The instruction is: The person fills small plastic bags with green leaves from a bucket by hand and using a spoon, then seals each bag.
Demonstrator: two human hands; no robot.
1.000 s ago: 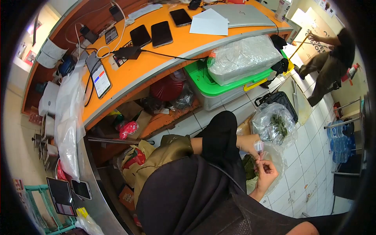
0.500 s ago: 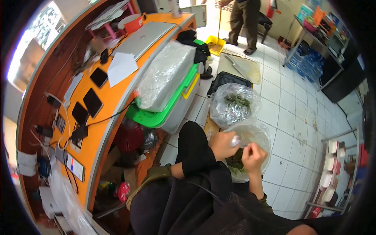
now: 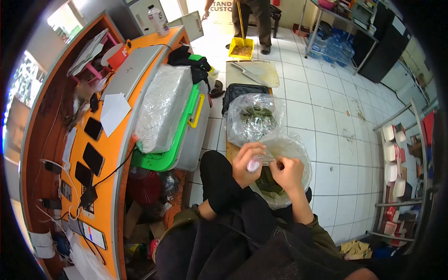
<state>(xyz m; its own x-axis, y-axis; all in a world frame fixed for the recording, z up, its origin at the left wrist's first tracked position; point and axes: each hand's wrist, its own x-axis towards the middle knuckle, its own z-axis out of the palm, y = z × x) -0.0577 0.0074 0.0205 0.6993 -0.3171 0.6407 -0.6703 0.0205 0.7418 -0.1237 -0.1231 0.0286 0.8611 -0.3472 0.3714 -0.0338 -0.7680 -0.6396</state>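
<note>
My left hand (image 3: 247,164) is closed around a small roll-like object (image 3: 253,165) with a pinkish-white round end. Thin clear plastic (image 3: 267,157) stretches from it towards my right hand (image 3: 287,172), whose fingertips are pinched on the plastic's edge. Both hands are above an open clear plastic bag (image 3: 305,161) standing between my knees. Dark green leaves (image 3: 268,181) lie inside it, partly covered by my hands. Just beyond stands a second clear bag (image 3: 235,123) with a bundle of green leaves (image 3: 257,113) in it.
A knife (image 3: 249,73) rests on a cutting board (image 3: 268,77) past a black tray (image 3: 228,95). On the left, an orange desk (image 3: 109,175) holds phones and cables, beside a green-lidded bin (image 3: 156,161). Ahead, a person (image 3: 259,21) stands by a yellow dustpan (image 3: 252,46).
The view has tilted up and turned right. My left fingers have lifted and loosened slightly, while my right hand stays pinched close beside them. The yellow dustpan has tilted up.
</note>
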